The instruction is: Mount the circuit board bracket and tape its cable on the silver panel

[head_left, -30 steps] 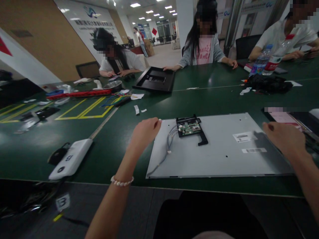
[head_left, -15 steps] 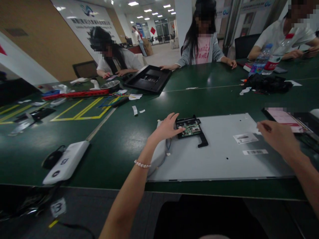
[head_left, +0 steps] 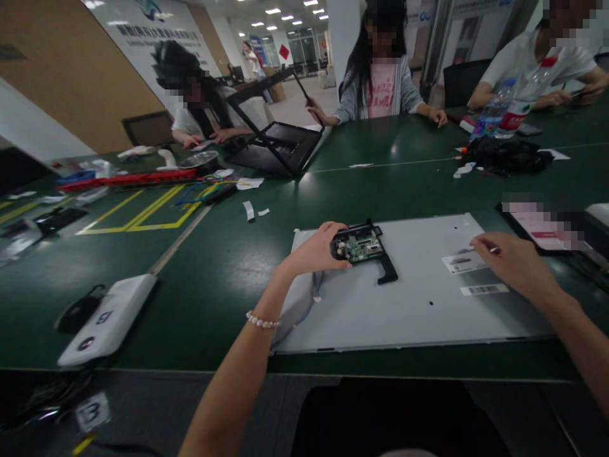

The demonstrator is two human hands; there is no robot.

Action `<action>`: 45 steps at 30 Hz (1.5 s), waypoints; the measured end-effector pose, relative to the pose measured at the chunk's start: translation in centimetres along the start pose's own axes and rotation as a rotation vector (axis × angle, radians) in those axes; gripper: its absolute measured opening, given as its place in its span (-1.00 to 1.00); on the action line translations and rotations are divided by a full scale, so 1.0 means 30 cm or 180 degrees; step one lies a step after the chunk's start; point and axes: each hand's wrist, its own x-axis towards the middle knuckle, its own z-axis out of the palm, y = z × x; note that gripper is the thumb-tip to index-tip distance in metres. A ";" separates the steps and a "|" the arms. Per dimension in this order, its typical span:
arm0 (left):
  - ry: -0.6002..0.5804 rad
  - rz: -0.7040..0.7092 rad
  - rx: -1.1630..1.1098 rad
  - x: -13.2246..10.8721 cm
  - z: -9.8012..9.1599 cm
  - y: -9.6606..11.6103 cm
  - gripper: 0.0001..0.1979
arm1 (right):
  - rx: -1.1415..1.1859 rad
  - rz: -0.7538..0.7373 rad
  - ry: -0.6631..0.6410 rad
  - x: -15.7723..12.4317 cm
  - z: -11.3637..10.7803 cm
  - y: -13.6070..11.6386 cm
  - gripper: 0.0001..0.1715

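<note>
A flat grey-white metal panel (head_left: 404,317), like the back of a screen, lies on the table in front of me. On its upper left part sits a green circuit board (head_left: 362,249) in a black plastic bracket (head_left: 389,273). My left hand (head_left: 320,249) grips the left end of this bracket, thumb on the near side and fingers on the far side. A bundle of thin grey cables (head_left: 311,304) runs from there down the panel's left side. My right hand (head_left: 511,263) is pinched closed above a white label (head_left: 465,261); whatever its fingertips hold is too small to make out.
A white power bank (head_left: 109,320) lies at the left near the table edge. A tablet (head_left: 540,228) lies to the right. Across the table, a co-worker's hand (head_left: 323,114) holds up a black frame (head_left: 259,127). Bottles (head_left: 514,114) and a black bag (head_left: 507,155) stand and lie farther right.
My left hand has closed around the bracket's left end. My right hand has moved left over the label. Across the table, the co-worker has lifted a black frame off the black housing.
</note>
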 end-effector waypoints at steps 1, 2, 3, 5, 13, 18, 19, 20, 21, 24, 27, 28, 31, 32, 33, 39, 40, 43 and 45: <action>0.0014 0.0022 -0.0025 0.002 0.003 0.009 -0.25 | 0.0020 -0.0021 -0.0003 0.000 0.000 -0.003 -0.65; 0.0023 0.0044 -0.0057 0.004 0.007 0.019 -0.26 | 0.0046 -0.0035 0.0001 -0.001 0.000 -0.007 -0.65; 0.0032 0.0057 -0.0089 0.006 0.011 0.029 -0.27 | 0.0077 -0.0045 0.0008 -0.002 0.000 -0.010 -0.65; 0.0025 0.0070 -0.0136 0.008 0.021 0.053 -0.28 | 0.0154 -0.0075 0.0022 -0.004 0.000 -0.015 -0.65; -0.0064 0.0247 -0.0384 0.022 0.094 0.091 -0.22 | 0.0139 -0.0145 0.0065 0.001 0.010 -0.026 -0.65; -0.0378 0.0382 -0.0585 0.019 0.104 0.074 0.03 | 0.0209 -0.0275 0.0063 0.004 0.016 -0.028 -0.65; -0.0494 0.0381 -0.0619 0.017 0.100 0.069 0.07 | 0.0221 -0.0275 0.0058 0.005 0.016 -0.028 -0.64; -0.0597 0.0383 -0.0653 0.014 0.094 0.063 0.10 | 0.0229 -0.0271 0.0041 0.006 0.015 -0.028 -0.63; -0.0676 0.0392 -0.0688 0.013 0.089 0.056 0.12 | 0.0235 -0.0267 0.0021 0.007 0.014 -0.028 -0.62; -0.0756 0.0447 -0.0777 0.013 0.079 0.036 0.14 | 0.0289 -0.0352 0.0016 0.011 0.018 -0.027 -0.59; -0.0697 0.0483 -0.0837 0.017 0.081 0.022 0.12 | 0.0320 -0.0662 0.0170 0.010 0.038 -0.026 -0.54; -0.0668 0.0491 -0.0857 0.019 0.083 0.019 0.12 | 0.0287 -0.0793 0.0187 0.008 0.047 -0.026 -0.50; -0.0642 0.0484 -0.0884 0.021 0.090 0.015 0.10 | 0.0000 -0.1079 -0.0027 -0.007 0.076 -0.028 -0.36; -0.0655 0.0465 -0.0867 0.021 0.092 0.015 0.10 | -0.0129 -0.1140 -0.0164 -0.013 0.084 -0.030 -0.34; -0.0677 0.0436 -0.0830 0.020 0.093 0.015 0.10 | -0.0253 -0.1192 -0.0290 -0.018 0.090 -0.033 -0.33; -0.0785 0.0312 -0.0653 0.024 0.091 0.014 0.12 | -0.0644 -0.1230 -0.0385 -0.031 0.102 -0.056 -0.32; -0.0793 0.0329 -0.0682 0.027 0.088 0.011 0.12 | -0.0671 -0.1212 -0.0380 -0.031 0.102 -0.060 -0.32; -0.0858 0.0383 -0.0706 0.046 0.076 -0.005 0.10 | -0.0694 -0.1168 -0.0365 -0.027 0.103 -0.073 -0.31; -0.0928 0.0395 -0.0672 0.061 0.068 -0.021 0.09 | -0.0675 -0.1148 -0.0344 -0.023 0.104 -0.082 -0.32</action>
